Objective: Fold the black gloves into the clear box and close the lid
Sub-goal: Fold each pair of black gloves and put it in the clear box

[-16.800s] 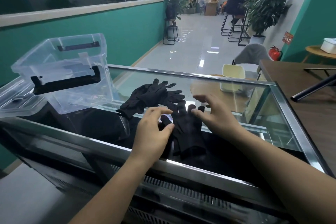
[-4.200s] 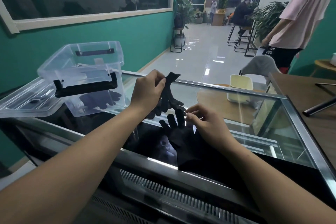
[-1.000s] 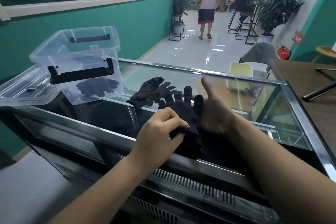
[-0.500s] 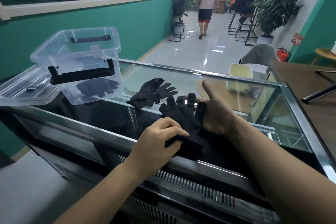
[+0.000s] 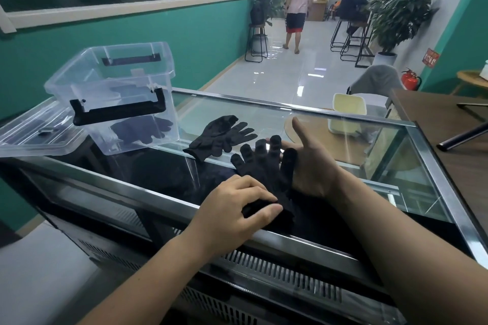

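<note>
A black glove [image 5: 266, 163] lies on the glass counter top [image 5: 330, 166] in front of me, fingers pointing away. My left hand [image 5: 232, 208] pinches its cuff end near the counter's front edge. My right hand [image 5: 311, 163] is spread flat against the glove's right side, thumb up, fingers under the glove's fingers. Another black glove [image 5: 221, 137] lies loose just beyond, to the left. The clear box [image 5: 116, 92] with black handles stands at the left, and it holds a black glove [image 5: 142, 129]. Its clear lid [image 5: 34, 132] lies beside it on the left.
The counter has metal rims and a vent grille along its front. A brown table [image 5: 449, 124] adjoins on the right. Beyond the counter are a cream bin [image 5: 348, 108], a grey chair, stools, plants, a person walking away and a seated person.
Over the last second the glove's fingers have come down from raised to nearly flat on the glass, with both hands staying on it. The person in the hallway has walked farther away.
</note>
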{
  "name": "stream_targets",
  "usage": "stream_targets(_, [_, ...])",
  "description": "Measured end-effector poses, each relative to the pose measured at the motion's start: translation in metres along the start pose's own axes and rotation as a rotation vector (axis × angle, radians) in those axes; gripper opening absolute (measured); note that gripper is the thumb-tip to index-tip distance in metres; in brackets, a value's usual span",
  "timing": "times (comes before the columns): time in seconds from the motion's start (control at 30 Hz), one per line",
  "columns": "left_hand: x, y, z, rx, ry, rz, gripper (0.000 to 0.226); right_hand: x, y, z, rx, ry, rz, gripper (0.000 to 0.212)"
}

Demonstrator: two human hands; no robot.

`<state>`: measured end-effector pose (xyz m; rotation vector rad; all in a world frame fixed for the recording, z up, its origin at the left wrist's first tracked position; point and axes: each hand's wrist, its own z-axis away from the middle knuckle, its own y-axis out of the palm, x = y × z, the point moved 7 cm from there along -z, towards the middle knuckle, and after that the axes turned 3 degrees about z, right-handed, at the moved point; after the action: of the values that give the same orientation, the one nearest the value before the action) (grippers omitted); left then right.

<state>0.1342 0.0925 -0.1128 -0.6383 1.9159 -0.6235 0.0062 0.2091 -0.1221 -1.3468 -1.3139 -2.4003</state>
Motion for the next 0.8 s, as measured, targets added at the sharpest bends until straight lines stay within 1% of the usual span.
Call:
stream_targets(0.07, [0.004, -0.001, -0.003, -0.003, -0.02, 0.035, 0.027, 0.003, -0.005, -0.003, -0.03, -0.022, 0.085, 0.095])
stream_targets(0.23, [0.012, 0.0, -0.014, -0.016, -0.014, 0.021, 0.013, 0.014, -0.021, -0.007, -0.194, -0.153, 0.118, 0.078])
stream_targets(0.33, [0.01, 0.001, -0.016, -0.041, 0.01, -0.042, 0.021, 0.02, -0.028, -0.008, -0.269, -0.239, 0.193, 0.071])
stream_targets(0.4, [0.01, 0.002, -0.015, -0.017, 0.005, -0.062, 0.031, 0.028, -0.032, -0.009, -0.336, -0.345, 0.286, 0.065])
stream_targets(0.47, [0.008, 0.003, -0.014, 0.016, 0.007, -0.094, 0.042, 0.035, -0.036, -0.006, -0.412, -0.439, 0.433, 0.056])
stream_targets(0.53, [0.006, 0.004, -0.012, 0.024, 0.025, -0.136, 0.046, 0.038, -0.038, -0.001, -0.481, -0.493, 0.679, 0.047])
stream_targets(0.6, [0.004, 0.004, -0.013, 0.009, 0.05, -0.17, 0.041, 0.039, -0.038, 0.003, -0.54, -0.508, 0.997, 0.04])
stream_targets(0.67, [0.001, 0.003, -0.015, -0.034, 0.073, -0.167, 0.027, 0.039, -0.038, 0.002, -0.58, -0.495, 1.214, 0.032])
stream_targets(0.73, [-0.001, 0.001, -0.018, -0.094, 0.109, -0.146, 0.016, 0.038, -0.039, -0.001, -0.584, -0.474, 1.286, 0.029])
stream_targets(0.8, [-0.006, -0.003, -0.02, -0.161, 0.143, -0.122, 0.013, 0.037, -0.038, -0.002, -0.583, -0.458, 1.307, 0.03])
